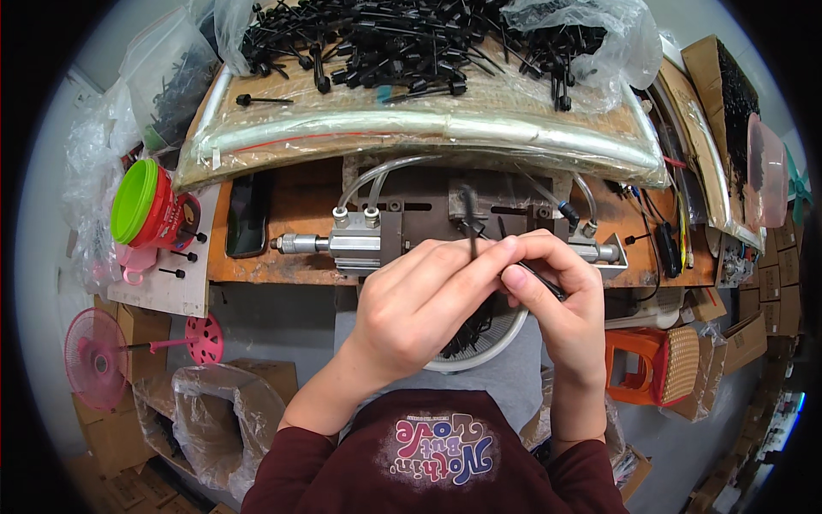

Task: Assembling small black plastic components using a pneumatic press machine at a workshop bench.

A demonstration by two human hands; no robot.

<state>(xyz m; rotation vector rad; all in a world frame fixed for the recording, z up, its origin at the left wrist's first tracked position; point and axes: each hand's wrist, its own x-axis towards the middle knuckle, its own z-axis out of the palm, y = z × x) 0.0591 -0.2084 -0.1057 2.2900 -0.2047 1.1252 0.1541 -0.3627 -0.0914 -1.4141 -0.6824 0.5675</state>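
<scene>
My left hand (pixel 411 300) is closed, its fingertips pinching a thin black rod-shaped part (pixel 470 224) whose upper end is blurred. Against it, my right hand (pixel 561 291) curls its thumb and fingers round another slim black rod (pixel 544 280), which slants down across the palm. Both hands meet in front of a metal clamping fixture (pixel 419 214), partly hiding it. Below them, a white round basket (pixel 511 338) holds several black parts (pixel 467 336). A large heap of black knob-headed rods (pixel 402 47) lies on a plastic-wrapped cardboard tray (pixel 308 111) beyond the fixture.
Air cylinders flank the fixture, the left one (pixel 355 244) with clear hoses (pixel 377 176). A phone-like black slab (pixel 247 216) and a red-and-green bucket (pixel 141 206) are at left. Cables and a black tool (pixel 666 244) lie right, above an orange stool (pixel 638 367). A pink fan (pixel 96 358) stands lower left.
</scene>
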